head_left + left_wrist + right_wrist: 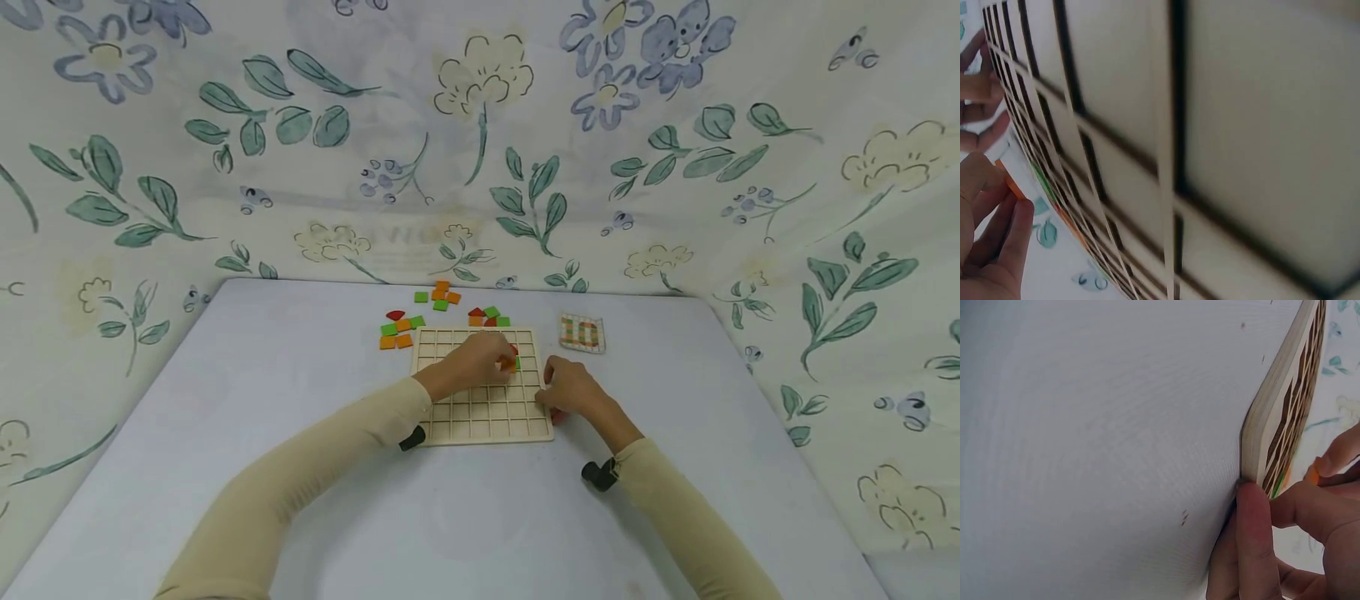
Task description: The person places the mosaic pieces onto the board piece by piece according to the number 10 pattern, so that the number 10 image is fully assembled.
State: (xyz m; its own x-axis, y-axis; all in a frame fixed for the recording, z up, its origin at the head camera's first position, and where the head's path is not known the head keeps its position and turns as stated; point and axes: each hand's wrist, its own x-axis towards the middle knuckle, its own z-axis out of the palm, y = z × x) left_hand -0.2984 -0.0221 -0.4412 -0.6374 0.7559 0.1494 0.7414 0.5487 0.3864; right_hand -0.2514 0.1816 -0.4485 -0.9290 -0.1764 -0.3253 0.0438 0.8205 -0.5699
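A square wooden grid board [487, 429] lies on the white table. Over its upper right part, my left hand [478, 360] pinches a small orange tile [1011, 180] between thumb and fingertips, tilted above the cells. Just beneath are a green tile [1042, 181] and other coloured tiles set in the board, partly covered by the hand. My right hand [573, 390] holds the board's right edge, one fingertip against its side and another bent finger at the top rim, as the right wrist view shows.
Loose orange, green and red tiles [403, 325] lie beyond the board's back left corner. More tiles [441, 295] are scattered behind it. A small card with a coloured checked pattern [581, 333] lies to the back right. Floral cloth [480, 208] hangs behind the table.
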